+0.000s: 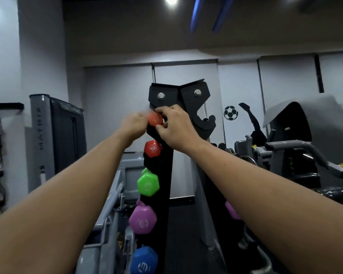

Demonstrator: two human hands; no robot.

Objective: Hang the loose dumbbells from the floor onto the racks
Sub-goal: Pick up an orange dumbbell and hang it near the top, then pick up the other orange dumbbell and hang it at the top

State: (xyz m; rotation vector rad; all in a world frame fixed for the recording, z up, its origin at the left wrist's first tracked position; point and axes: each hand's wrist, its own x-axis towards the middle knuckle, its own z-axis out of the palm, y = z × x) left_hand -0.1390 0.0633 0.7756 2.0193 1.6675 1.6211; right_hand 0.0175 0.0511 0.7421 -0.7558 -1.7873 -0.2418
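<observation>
A small orange dumbbell (155, 119) sits at the top slot of the black upright rack (194, 95). My left hand (134, 126) grips it from the left, and my right hand (176, 125) curls its fingers round its right end. Below it on the same rack hang a red dumbbell (152, 148), a green one (148, 184), a purple one (143, 220) and a blue one (144, 261). Another purple dumbbell (231, 210) shows on the rack's right side, partly hidden by my right forearm.
A grey Matrix machine (41, 139) stands at the left. A grey metal frame (111, 204) lies just left of the rack. More gym machines (297, 155) crowd the right. An empty hook (208, 121) sits on the rack's upper right side.
</observation>
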